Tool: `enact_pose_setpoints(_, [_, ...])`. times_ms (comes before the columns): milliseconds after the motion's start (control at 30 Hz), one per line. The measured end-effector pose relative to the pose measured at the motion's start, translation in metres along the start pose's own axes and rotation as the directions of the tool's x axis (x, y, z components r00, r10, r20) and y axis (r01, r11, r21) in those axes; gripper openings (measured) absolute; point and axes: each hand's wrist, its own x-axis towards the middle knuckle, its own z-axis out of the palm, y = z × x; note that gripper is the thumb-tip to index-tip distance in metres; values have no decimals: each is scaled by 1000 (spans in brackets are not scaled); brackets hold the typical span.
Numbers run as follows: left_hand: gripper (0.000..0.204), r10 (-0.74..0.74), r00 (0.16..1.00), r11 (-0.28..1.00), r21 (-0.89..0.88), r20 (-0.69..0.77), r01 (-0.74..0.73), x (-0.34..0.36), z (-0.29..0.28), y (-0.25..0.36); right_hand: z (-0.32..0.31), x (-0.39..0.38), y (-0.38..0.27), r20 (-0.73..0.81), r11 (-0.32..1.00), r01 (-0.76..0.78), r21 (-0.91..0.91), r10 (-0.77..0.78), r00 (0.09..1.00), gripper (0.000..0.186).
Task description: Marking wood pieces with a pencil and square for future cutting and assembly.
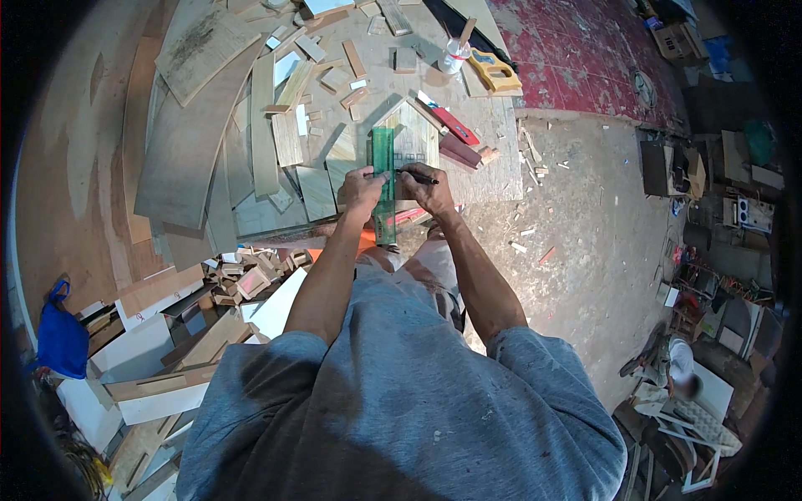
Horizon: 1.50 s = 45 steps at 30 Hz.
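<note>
A translucent green ruler [383, 150] lies lengthwise across a pale wooden piece [424, 134] with a pointed, house-like top. My left hand [362, 189] is closed on the ruler's left edge, steadying it against the wood. In the fingers of my right hand [432, 194] is a dark pen [427, 179], its tip close to the ruler's right edge. Small window-like squares are drawn on the wood just beyond the pen. The ruler's near end sticks out past the table edge toward me. Part of the wooden piece is hidden under my hands.
On the worktable [493, 167] lie a yellow-handled handsaw [494, 73], a white cup [454, 58] holding a stick, a red tool [454, 123] and several wood offcuts [354, 58]. Thin boards [188, 159] overlap at left. Scraps [251, 280] fill the space below, near a blue bag [63, 334].
</note>
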Motion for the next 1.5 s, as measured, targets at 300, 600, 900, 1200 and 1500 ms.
enact_pose_setpoints(300, [59, 15, 1000, 996, -89, 5, -14, -6, -3, 0, 1, -2, 2, -48, 952, -219, 213, 234, 971, 19])
enact_pose_setpoints(600, [71, 34, 998, 989, -148, 59, -25, 8, 0, -11, 6, 0, 12, -13, 971, -103, 218, 108, 994, 21])
enact_pose_setpoints(900, [55, 4, 1000, 1000, 12, -18, -4, -4, -2, 2, 4, 3, 7, -12, 997, -50, 55, 50, 999, 25])
enact_pose_setpoints(1200, [67, -44, 999, 996, 74, 32, 41, -24, -13, 30, 4, 2, 2, 24, 990, -85, 117, 82, 996, 21])
enact_pose_setpoints(1500, [51, -23, 999, 999, 46, -46, 25, -29, -12, 35, -2, 6, -3, 76, 985, -138, 104, 130, 989, 19])
